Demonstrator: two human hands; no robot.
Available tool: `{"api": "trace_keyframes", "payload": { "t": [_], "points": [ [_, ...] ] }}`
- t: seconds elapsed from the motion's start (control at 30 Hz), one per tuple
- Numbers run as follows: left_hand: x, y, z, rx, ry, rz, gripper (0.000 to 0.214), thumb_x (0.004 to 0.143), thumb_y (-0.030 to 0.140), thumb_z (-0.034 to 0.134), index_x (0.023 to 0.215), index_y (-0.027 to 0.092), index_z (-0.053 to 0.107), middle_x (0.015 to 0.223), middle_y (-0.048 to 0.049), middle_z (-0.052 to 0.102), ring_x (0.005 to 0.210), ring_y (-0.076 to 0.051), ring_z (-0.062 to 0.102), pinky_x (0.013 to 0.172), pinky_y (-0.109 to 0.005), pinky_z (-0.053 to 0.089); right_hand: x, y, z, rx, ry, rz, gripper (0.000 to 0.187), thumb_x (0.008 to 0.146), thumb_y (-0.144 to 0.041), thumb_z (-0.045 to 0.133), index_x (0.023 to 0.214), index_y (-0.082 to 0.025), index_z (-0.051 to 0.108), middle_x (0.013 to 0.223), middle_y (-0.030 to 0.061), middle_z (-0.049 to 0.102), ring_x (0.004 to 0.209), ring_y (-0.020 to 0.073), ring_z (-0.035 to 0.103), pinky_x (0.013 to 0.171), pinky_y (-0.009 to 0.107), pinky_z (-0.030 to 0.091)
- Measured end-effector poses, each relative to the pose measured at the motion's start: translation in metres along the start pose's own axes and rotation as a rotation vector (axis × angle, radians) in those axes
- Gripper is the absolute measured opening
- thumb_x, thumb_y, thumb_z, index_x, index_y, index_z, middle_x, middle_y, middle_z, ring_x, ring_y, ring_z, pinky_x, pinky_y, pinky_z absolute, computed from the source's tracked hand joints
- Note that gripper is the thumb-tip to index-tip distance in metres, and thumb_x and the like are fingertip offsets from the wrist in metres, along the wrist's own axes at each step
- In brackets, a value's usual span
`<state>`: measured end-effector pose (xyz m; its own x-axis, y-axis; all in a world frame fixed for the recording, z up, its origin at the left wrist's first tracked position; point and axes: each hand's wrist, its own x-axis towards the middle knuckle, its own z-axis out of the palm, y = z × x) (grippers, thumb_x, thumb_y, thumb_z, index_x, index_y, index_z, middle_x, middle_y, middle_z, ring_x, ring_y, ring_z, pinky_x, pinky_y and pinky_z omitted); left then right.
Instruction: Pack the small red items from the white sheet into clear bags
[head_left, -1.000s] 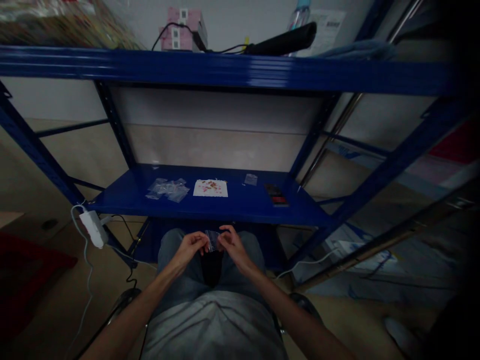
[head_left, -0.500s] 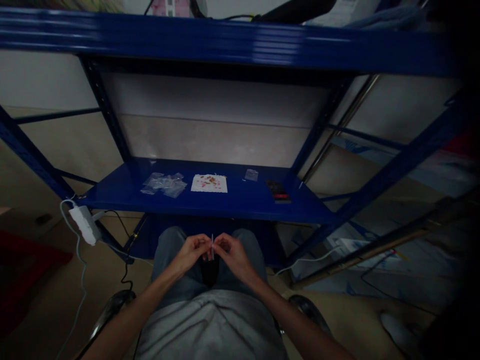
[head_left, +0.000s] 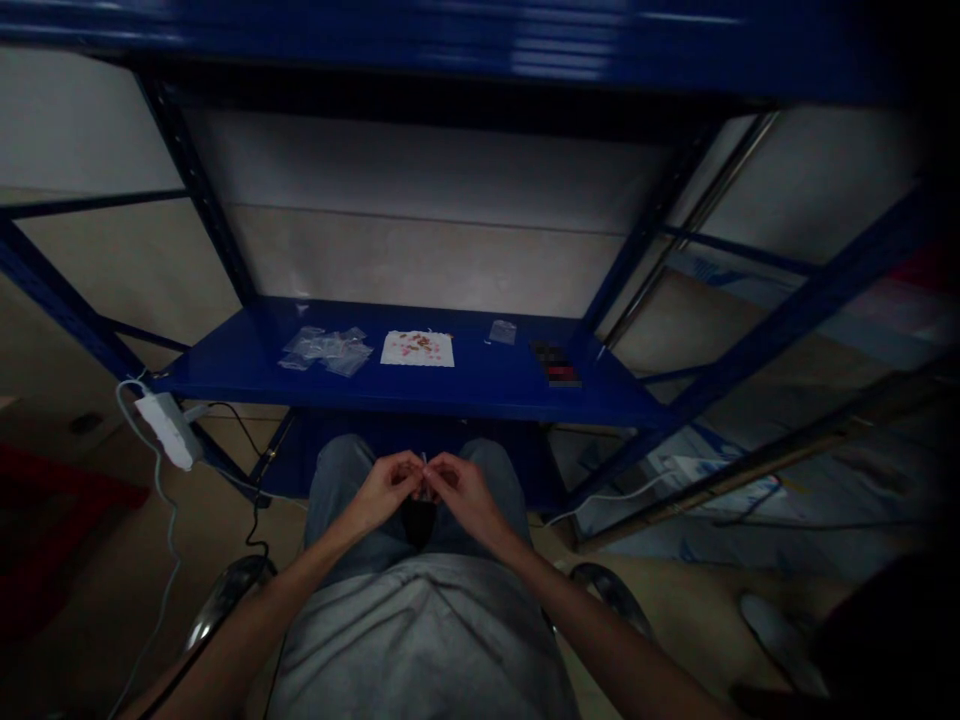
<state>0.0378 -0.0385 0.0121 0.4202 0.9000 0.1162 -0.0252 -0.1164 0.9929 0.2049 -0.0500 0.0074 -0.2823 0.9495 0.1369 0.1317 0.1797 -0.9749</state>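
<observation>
Left hand (head_left: pixel 386 490) and right hand (head_left: pixel 461 492) are both closed, pinching a small clear bag (head_left: pixel 424 475) — it looks like opening is in hand, calling for a gentle, even pull.

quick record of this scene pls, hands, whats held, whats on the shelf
left hand: fingertips pinching the thin clear item
right hand: fingertips pinching the same item from the other side
held item: thin clear item, possibly a small plastic bag, too small to tell
hands position: over the lap, below the shelf edge
shelf: blue steel shelf
on shelf, left to right: clear plastic bags, white paper with red and brown bits, small clear bag, dark flat object with red marks
beside shelf: white power strip
</observation>
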Motion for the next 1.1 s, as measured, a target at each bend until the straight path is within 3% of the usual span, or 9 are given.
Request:
{"api": "trace_keyframes", "payload": {
  "t": [0.23, 0.43, 0.77, 0.97, 1.1],
  "points": [
    [0.008, -0.015, 0.002, 0.195, 0.102, -0.028, 0.006, 0.075, 0.019, 0.057, 0.073, 0.014, 0.061, 0.064, 0.0009, 0.058, 0.06, -0.011, 0.052, 0.059, -0.021, 0.038, 0.011, 0.005, -0.005, -0.371, -0.015, -0.027, 0.018, 0.089, -0.023, 0.049, 0.075, -0.019, 0.059, 0.061, -0.0007, 0.062, 0.055, 0.0121, 0.057, 0.054, 0.021, 0.038],
    [0.003, -0.021, 0.008, 0.423, 0.153, -0.049, 0.005, 0.07, 0.017, 0.055, 0.066, 0.016, 0.058, 0.057, 0.0042, 0.053, 0.053, -0.009, 0.045, 0.055, -0.02, 0.034, 0.004, 0.004, -0.004, -0.641, 0.048, -0.028, 0.013, 0.082, -0.016, 0.051, 0.072, -0.02, 0.058, 0.063, -0.0002, 0.063, 0.056, 0.0119, 0.056, 0.053, 0.021, 0.032],
    [0.002, -0.015, 0.007, 0.559, 0.136, -0.074, 0.008, 0.07, 0.018, 0.053, 0.064, 0.016, 0.059, 0.056, 0.0039, 0.054, 0.052, -0.01, 0.046, 0.054, -0.021, 0.033, 0.005, -0.001, -0.003, -0.769, 0.01, 0.012, 0.014, 0.084, -0.017, 0.05, 0.073, -0.02, 0.06, 0.067, 0.0007, 0.066, 0.057, 0.0117, 0.057, 0.054, 0.022, 0.03],
    [-0.001, -0.007, 0.004, 0.603, 0.203, -0.096, 0.005, 0.068, 0.017, 0.054, 0.063, 0.017, 0.057, 0.056, 0.0043, 0.053, 0.053, -0.01, 0.047, 0.054, -0.021, 0.034, 0.003, -0.01, -0.009, -0.937, 0.062, 0.054, 0.007, 0.081, -0.017, 0.055, 0.077, -0.021, 0.06, 0.071, 0.0018, 0.067, 0.062, 0.0136, 0.059, 0.054, 0.024, 0.028],
    [-0.001, -0.003, 0.003, 0.607, 0.221, -0.074, 0.005, 0.07, 0.018, 0.054, 0.067, 0.018, 0.058, 0.058, 0.0039, 0.055, 0.054, -0.01, 0.049, 0.056, -0.021, 0.035, 0.003, -0.013, -0.011, -0.89, 0.057, 0.06, 0.006, 0.083, -0.024, 0.057, 0.086, -0.022, 0.062, 0.074, 0.0008, 0.069, 0.064, 0.0142, 0.062, 0.055, 0.023, 0.031]
  ]
}}
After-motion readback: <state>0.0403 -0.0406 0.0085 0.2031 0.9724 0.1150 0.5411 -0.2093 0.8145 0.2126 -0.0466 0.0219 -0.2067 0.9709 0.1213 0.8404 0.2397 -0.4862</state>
